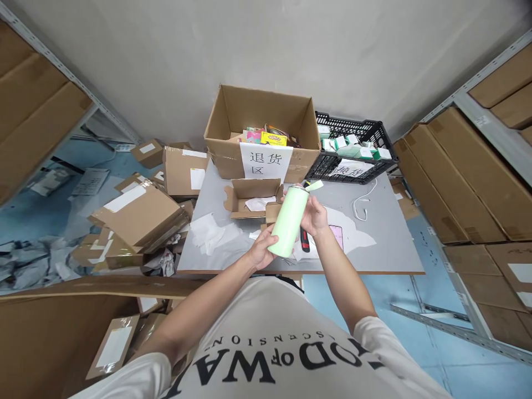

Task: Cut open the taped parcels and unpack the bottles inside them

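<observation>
A pale green bottle with a strap at its top is held at a tilt above the near part of the table. My left hand is closed around its lower end. Higher up, my right hand grips the bottle near its neck, with part of the fingers hidden behind it. An opened small cardboard box with white paper inside lies just beyond the bottle. Under my right forearm are a red and black tool, whose kind I cannot make out, and a phone with a pink screen.
On the grey table stand a large labelled carton holding packages and a black crate of small boxes. A white cable and crumpled paper lie there too. Parcels pile up at left; stacked cartons fill the right.
</observation>
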Demonstrator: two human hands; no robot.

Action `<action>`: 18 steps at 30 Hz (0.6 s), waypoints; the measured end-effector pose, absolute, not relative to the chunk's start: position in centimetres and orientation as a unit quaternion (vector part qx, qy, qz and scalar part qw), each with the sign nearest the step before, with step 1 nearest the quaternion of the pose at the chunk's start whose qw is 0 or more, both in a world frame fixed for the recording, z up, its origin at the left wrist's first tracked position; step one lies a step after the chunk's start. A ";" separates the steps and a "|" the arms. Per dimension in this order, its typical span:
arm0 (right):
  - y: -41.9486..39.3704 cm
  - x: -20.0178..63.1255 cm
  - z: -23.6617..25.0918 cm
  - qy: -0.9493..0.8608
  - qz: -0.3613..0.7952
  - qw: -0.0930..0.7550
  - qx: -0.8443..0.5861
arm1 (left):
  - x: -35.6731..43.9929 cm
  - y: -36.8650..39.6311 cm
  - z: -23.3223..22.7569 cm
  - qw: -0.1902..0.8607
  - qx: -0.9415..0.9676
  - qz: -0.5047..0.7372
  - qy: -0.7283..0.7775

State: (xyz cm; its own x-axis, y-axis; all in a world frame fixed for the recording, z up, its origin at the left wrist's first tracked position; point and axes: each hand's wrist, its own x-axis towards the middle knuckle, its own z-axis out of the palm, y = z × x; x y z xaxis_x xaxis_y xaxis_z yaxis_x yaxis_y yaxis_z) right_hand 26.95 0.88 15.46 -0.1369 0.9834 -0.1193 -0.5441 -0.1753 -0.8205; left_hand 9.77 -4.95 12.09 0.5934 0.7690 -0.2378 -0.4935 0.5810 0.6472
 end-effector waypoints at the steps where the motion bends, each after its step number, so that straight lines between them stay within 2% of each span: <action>1: 1.0 26.9 15.7 -0.323 0.692 0.553 -0.333 | 9.7 -5.0 12.2 0.871 0.248 0.354 0.235; 5: 1.4 26.5 16.2 -0.334 0.700 0.547 -0.315 | 9.6 -5.2 12.1 0.910 0.190 0.317 0.189; 11: 1.9 25.7 15.0 -0.335 0.665 0.568 -0.350 | 9.6 -4.9 11.8 0.913 0.170 0.317 0.193; 14: 2.4 25.8 14.7 -0.336 0.639 0.576 -0.382 | 9.5 -4.5 11.5 0.875 0.223 0.342 0.261; 18: 3.1 26.2 15.0 -0.355 0.587 0.582 -0.436 | 9.0 -4.2 11.3 0.751 0.358 0.437 0.343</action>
